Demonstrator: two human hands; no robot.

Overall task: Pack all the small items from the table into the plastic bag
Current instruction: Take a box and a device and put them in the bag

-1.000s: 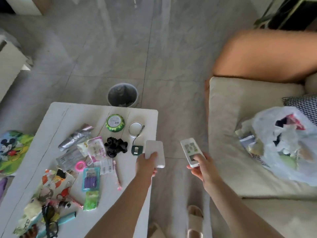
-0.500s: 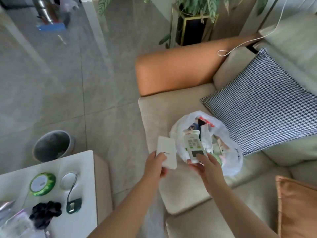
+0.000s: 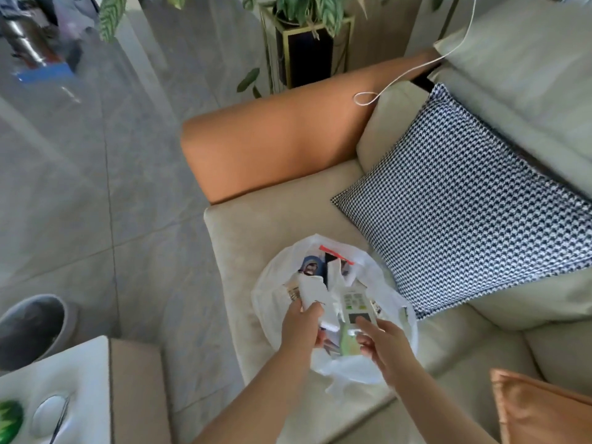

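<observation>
A white plastic bag (image 3: pixel 272 283) lies open on the beige sofa seat (image 3: pixel 256 225), with several small packets inside. My left hand (image 3: pixel 301 326) grips a flat white box (image 3: pixel 312 291) just over the bag's mouth. Beside it, my right hand (image 3: pixel 381 346) holds a white remote (image 3: pixel 355 307) with a small screen, its top end reaching into the opening. At the lower left is a corner of the white table (image 3: pixel 83 366), bearing a green round tin (image 3: pixel 8 418) and a white round disc (image 3: pixel 48 413).
A grey bin (image 3: pixel 28 328) stands on the tiled floor beside the table. On the sofa are a checked pillow (image 3: pixel 464 235), an orange armrest (image 3: pixel 272 145) and an orange cushion (image 3: pixel 538 408). A white cable (image 3: pixel 400 78) hangs over the backrest; a plant stand (image 3: pixel 304 56) is behind.
Both hands carried the white box and the remote from the table edge to the bag on the sofa. They now sit at the bag's mouth. The view swung right.
</observation>
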